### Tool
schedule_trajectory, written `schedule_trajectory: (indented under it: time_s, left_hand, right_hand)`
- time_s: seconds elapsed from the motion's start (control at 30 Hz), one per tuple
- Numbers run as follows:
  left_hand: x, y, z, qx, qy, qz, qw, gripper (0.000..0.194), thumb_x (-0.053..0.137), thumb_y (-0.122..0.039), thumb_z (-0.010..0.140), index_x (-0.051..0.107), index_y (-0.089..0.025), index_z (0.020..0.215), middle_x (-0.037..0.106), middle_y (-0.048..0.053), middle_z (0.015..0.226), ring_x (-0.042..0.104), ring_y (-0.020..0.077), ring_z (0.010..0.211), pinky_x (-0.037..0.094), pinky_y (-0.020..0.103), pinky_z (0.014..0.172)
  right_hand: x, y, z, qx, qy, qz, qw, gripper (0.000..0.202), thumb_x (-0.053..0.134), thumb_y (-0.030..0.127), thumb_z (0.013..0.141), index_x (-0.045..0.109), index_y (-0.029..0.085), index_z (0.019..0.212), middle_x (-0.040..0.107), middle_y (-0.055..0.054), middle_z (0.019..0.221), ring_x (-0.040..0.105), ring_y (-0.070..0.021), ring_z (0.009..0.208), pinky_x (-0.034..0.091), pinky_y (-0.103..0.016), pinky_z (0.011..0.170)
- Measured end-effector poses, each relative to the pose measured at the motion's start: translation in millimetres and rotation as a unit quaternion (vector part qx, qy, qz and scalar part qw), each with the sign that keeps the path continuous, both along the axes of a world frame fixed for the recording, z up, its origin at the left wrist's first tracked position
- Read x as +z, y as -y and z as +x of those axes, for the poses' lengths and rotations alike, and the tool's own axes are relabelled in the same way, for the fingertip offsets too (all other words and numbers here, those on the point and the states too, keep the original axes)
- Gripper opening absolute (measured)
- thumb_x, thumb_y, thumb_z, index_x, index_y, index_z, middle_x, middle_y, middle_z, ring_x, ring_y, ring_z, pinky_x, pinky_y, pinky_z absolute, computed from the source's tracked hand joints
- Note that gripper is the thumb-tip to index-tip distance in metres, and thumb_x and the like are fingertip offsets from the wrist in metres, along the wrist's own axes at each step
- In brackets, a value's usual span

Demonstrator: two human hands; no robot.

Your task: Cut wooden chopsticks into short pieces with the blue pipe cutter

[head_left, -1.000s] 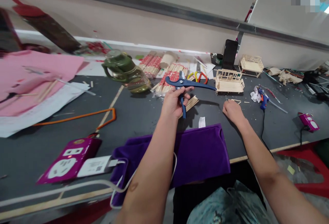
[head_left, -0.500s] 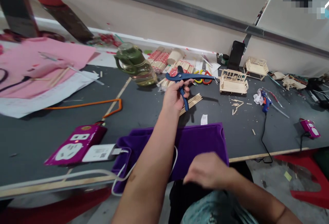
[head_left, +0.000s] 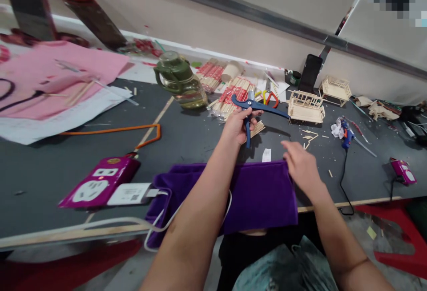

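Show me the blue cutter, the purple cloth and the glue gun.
Blue cutter (head_left: 249,103): head view, its pivot screw.
Purple cloth (head_left: 262,195): head view, its broad right part.
Glue gun (head_left: 348,139): head view, its blue body.

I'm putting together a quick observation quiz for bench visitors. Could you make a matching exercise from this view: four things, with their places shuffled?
Things
1. Blue cutter
2. Glue gun
3. Green-topped jug
4. Purple cloth

Places
A. Along the near edge of the table
B. In the left hand
C. Beside the crumpled white paper
D. Just left of the red-and-white stick bundles

Pairs: 1-B, 2-C, 3-D, 4-A
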State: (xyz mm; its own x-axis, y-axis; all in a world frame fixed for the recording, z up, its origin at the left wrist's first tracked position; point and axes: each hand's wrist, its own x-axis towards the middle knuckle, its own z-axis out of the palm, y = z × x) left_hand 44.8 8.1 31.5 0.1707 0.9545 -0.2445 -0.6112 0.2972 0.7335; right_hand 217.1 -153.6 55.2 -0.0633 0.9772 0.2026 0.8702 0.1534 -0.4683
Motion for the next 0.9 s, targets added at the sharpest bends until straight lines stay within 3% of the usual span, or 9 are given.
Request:
schedule_trajectory:
  time_s: [0.03,0.1,0.2,0.27,0.43,0.53,0.7,0.8,0.9]
  left_hand:
    - [0.7,-0.3,-1.1,0.005,0.001,-0.005,1.0,0.008,0.06,-0.01,0.088,0.056,-0.014,0.082,0.076,0.009,0.076,0.054,0.0074,0.04,0.032,0.016,0.032]
    - [3.0,-1.4,-4.7,0.018,0.009,-0.01,1.0,0.006,0.062,-0.011,0.087,0.057,-0.013,0.084,0.076,0.007,0.076,0.054,0.0064,0.041,0.032,0.015,0.033]
    - [6.4,-3.5,-12.0,0.038,0.032,0.0,0.999,0.005,0.065,-0.012,0.086,0.06,-0.013,0.086,0.076,0.005,0.076,0.053,0.0053,0.042,0.033,0.015,0.034]
    - [7.4,-4.6,-16.1,0.048,0.046,0.009,0.998,0.007,0.067,-0.014,0.085,0.061,-0.015,0.088,0.076,0.003,0.076,0.053,0.0051,0.043,0.033,0.015,0.034]
    - [5.3,-5.7,-20.2,0.048,0.062,0.023,0.997,0.01,0.071,-0.02,0.084,0.061,-0.018,0.089,0.077,0.003,0.082,0.054,0.0057,0.046,0.034,0.017,0.036]
    - [5.5,-4.8,-20.5,0.049,0.071,0.039,0.996,0.011,0.072,-0.022,0.084,0.063,-0.02,0.09,0.077,0.003,0.084,0.055,0.006,0.048,0.034,0.018,0.036]
    - [9.9,-1.9,-19.1,0.054,0.076,0.051,0.994,0.007,0.071,-0.021,0.084,0.065,-0.018,0.085,0.077,0.004,0.085,0.054,0.0057,0.048,0.033,0.018,0.036]
    - [9.6,-0.5,-15.0,0.05,0.079,0.062,0.994,0.005,0.07,-0.02,0.083,0.065,-0.017,0.082,0.077,0.004,0.085,0.053,0.0055,0.047,0.033,0.017,0.035]
    - [5.8,0.0,-9.0,0.034,0.069,0.069,0.995,0.007,0.07,-0.019,0.083,0.064,-0.016,0.082,0.077,0.005,0.086,0.053,0.0053,0.046,0.033,0.017,0.035]
  right_hand:
    - [0.1,-12.8,6.6,-0.061,0.013,-0.021,0.998,0.025,0.045,0.022,0.101,0.068,0.022,0.11,0.074,-0.007,0.109,0.068,-0.0198,0.096,0.047,-0.03,0.082]
    - [-4.3,-34.6,12.8,-0.102,0.044,-0.078,0.991,0.026,0.047,0.03,0.102,0.071,0.023,0.096,0.074,-0.005,0.093,0.067,-0.0209,0.088,0.045,-0.03,0.078]
    - [-16.5,-54.6,5.2,-0.001,0.055,-0.116,0.992,0.013,0.058,0.025,0.097,0.07,0.022,0.1,0.071,-0.004,0.101,0.064,-0.0182,0.095,0.043,-0.027,0.08]
    - [-24.2,-59.5,-6.0,0.061,0.069,-0.148,0.985,0.019,0.064,0.026,0.093,0.067,0.022,0.112,0.069,-0.005,0.106,0.063,-0.0179,0.097,0.042,-0.026,0.079]
    - [-25.5,-53.3,-23.3,0.089,0.147,-0.205,0.964,0.009,0.06,0.023,0.096,0.068,0.02,0.097,0.068,-0.006,0.098,0.063,-0.0192,0.092,0.041,-0.027,0.075]
    - [-16.7,-41.8,-26.6,0.081,0.138,-0.165,0.973,0.019,0.051,0.029,0.102,0.067,0.019,0.106,0.068,-0.008,0.104,0.064,-0.0196,0.097,0.043,-0.028,0.08]
    - [-18.7,-21.9,-43.0,0.197,0.146,-0.165,0.955,0.037,0.061,0.05,0.097,0.064,0.017,0.113,0.069,-0.011,0.106,0.064,-0.0236,0.103,0.046,-0.033,0.086]
    - [-26.9,-16.1,-51.0,0.192,0.183,-0.184,0.946,0.029,0.057,0.044,0.1,0.062,0.018,0.11,0.071,-0.011,0.101,0.067,-0.0238,0.094,0.047,-0.032,0.079]
    - [-24.8,-15.6,-45.7,0.172,0.214,-0.132,0.952,0.031,0.055,0.045,0.1,0.065,0.016,0.106,0.071,-0.013,0.1,0.066,-0.0275,0.096,0.048,-0.036,0.08]
